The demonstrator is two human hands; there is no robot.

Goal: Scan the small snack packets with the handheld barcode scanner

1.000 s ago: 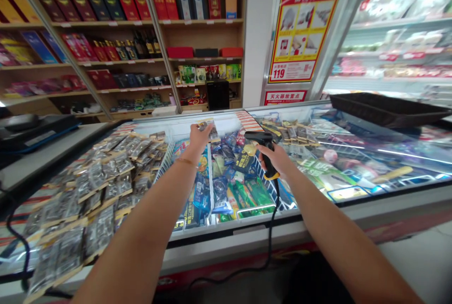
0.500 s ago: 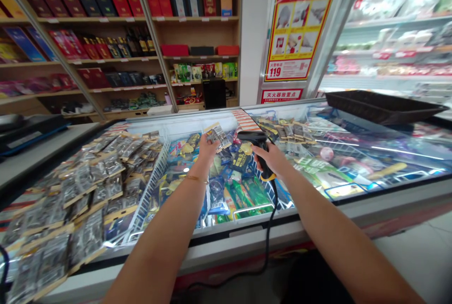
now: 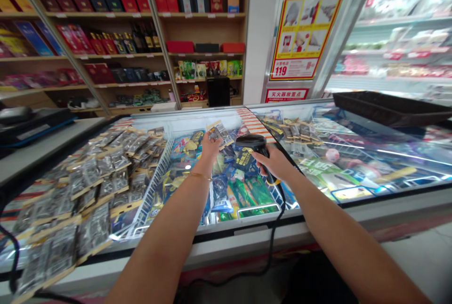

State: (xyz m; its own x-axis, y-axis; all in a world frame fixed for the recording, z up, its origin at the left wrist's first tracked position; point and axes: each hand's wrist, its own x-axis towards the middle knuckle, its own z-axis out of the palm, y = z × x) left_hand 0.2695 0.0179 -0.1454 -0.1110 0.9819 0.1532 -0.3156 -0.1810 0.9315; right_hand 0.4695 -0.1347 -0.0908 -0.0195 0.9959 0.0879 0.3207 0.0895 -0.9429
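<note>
Packet (image 3: 221, 134) hung above the freezer (image 3: 212, 250), its edge pinched by the person's left hand (image 3: 209, 145), presumably to leave its face uncovered; the right hand (image 3: 274, 160) gripped the scanner (image 3: 251, 142), nose toward it. Other packets (image 3: 113, 165) lay heaped leftward, apparently within reach.

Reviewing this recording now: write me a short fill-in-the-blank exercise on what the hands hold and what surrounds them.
1. The right hand grips a pistol-shaped plastic scanner whose main colour is ___.
2. The left hand holds a small flat tan-edged packet, and a thin gold-coloured band circles its ___.
3. The large heap of similar packets lies to the ___ of the white wire basket.
4. The red-and-yellow poster shows the number ___.

Missing words: black; wrist; left; 119.
</note>
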